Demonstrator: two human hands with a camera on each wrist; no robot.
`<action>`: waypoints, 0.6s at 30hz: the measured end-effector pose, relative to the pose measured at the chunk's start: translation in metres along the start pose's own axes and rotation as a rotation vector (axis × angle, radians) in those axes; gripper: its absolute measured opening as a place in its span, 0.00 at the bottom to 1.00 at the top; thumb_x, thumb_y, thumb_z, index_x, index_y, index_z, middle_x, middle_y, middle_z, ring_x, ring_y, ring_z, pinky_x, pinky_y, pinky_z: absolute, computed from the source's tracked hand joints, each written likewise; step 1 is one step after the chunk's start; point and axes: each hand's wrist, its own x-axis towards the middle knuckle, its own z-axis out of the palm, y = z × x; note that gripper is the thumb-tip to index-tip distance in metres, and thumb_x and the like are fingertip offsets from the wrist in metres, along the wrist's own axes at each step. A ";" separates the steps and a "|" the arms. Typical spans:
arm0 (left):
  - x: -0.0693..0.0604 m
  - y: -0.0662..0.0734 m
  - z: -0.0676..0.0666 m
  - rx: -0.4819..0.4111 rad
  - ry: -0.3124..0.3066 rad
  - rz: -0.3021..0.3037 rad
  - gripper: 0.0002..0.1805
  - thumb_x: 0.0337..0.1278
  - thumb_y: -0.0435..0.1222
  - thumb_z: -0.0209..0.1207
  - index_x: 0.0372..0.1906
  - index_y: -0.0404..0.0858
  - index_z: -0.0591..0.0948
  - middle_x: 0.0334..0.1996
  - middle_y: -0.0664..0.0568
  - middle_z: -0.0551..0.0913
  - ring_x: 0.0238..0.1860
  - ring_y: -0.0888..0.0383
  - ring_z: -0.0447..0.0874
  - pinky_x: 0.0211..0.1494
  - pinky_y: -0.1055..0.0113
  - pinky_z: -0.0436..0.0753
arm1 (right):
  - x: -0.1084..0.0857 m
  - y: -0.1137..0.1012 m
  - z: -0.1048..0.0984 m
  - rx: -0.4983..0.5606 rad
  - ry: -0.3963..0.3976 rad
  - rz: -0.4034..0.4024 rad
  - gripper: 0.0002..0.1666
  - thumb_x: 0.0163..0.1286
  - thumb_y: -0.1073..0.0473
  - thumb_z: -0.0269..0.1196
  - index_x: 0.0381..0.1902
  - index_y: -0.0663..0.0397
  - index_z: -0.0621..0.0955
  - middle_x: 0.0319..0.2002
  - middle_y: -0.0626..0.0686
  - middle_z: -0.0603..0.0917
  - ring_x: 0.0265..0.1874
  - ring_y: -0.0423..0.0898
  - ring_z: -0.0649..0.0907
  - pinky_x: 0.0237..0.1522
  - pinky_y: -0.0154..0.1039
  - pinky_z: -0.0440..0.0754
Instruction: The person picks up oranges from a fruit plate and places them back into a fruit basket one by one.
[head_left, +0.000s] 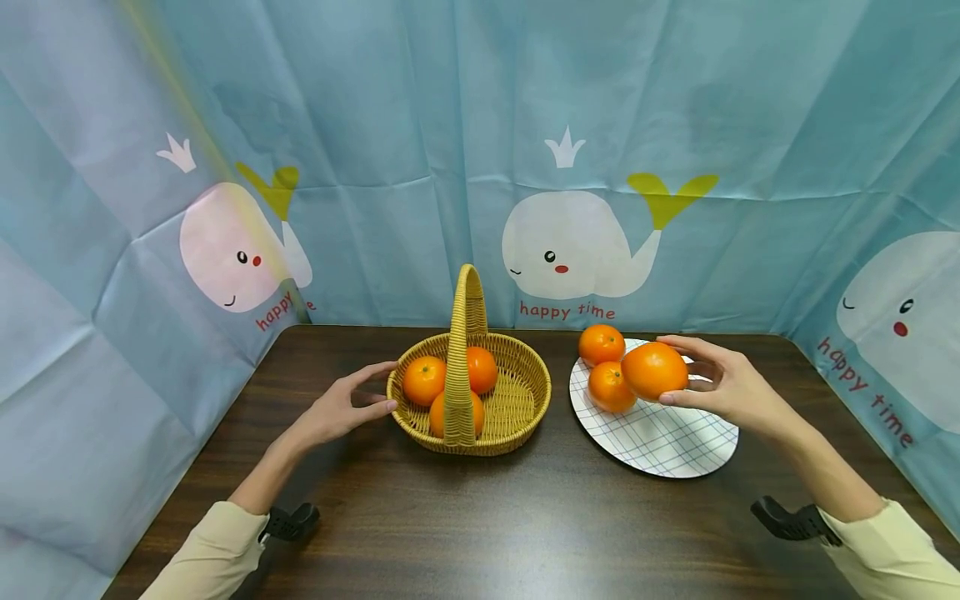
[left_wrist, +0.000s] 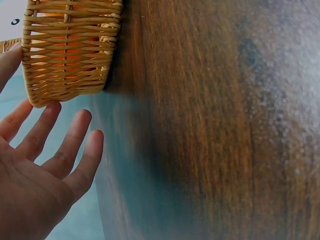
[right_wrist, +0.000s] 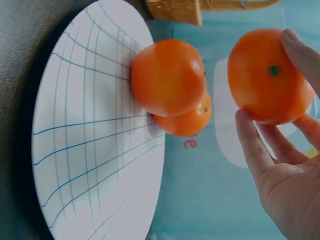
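My right hand [head_left: 716,383] grips an orange [head_left: 654,371] between thumb and fingers, above the plate. In the right wrist view the held orange [right_wrist: 270,75] shows a green stem spot, and the plate stands apart from it. Two more oranges [head_left: 611,387] sit together at the left part of the white plate [head_left: 675,454] with blue grid lines. My left hand [head_left: 345,408], its fingers spread and fairly straight, touches the left side of the wicker basket [head_left: 517,437]. Inside the basket lie three oranges [head_left: 424,380], partly behind its tall handle [head_left: 459,358].
Everything stands on a dark wooden table [head_left: 480,517], with the basket left of the plate. Behind and at the sides hangs a light blue curtain [head_left: 420,125] printed with whales. Both wrists wear black straps [head_left: 288,523].
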 end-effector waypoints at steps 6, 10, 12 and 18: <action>0.000 0.000 0.000 0.003 0.001 -0.002 0.35 0.68 0.39 0.65 0.75 0.36 0.67 0.72 0.36 0.67 0.56 0.36 0.81 0.54 0.47 0.83 | 0.008 -0.003 0.003 0.032 -0.008 0.002 0.41 0.63 0.66 0.74 0.72 0.53 0.72 0.64 0.56 0.75 0.54 0.46 0.81 0.51 0.34 0.81; 0.001 0.001 0.000 0.003 -0.002 -0.001 0.35 0.68 0.39 0.65 0.75 0.36 0.67 0.72 0.36 0.67 0.56 0.36 0.81 0.54 0.47 0.83 | 0.016 -0.006 0.007 0.070 -0.010 -0.010 0.41 0.62 0.67 0.75 0.71 0.51 0.74 0.64 0.54 0.76 0.55 0.47 0.82 0.51 0.36 0.82; 0.001 0.001 0.000 0.004 -0.002 -0.001 0.35 0.68 0.39 0.65 0.75 0.36 0.67 0.72 0.36 0.67 0.56 0.36 0.81 0.54 0.47 0.83 | 0.019 -0.007 0.009 0.083 -0.011 -0.019 0.41 0.61 0.67 0.75 0.71 0.50 0.74 0.63 0.53 0.77 0.54 0.48 0.82 0.51 0.37 0.82; 0.000 0.001 0.000 0.002 0.000 -0.005 0.35 0.68 0.39 0.66 0.75 0.36 0.67 0.71 0.36 0.67 0.56 0.37 0.82 0.53 0.48 0.83 | 0.028 -0.010 0.015 0.117 -0.039 -0.028 0.41 0.60 0.67 0.76 0.71 0.52 0.74 0.64 0.53 0.76 0.54 0.50 0.82 0.52 0.39 0.83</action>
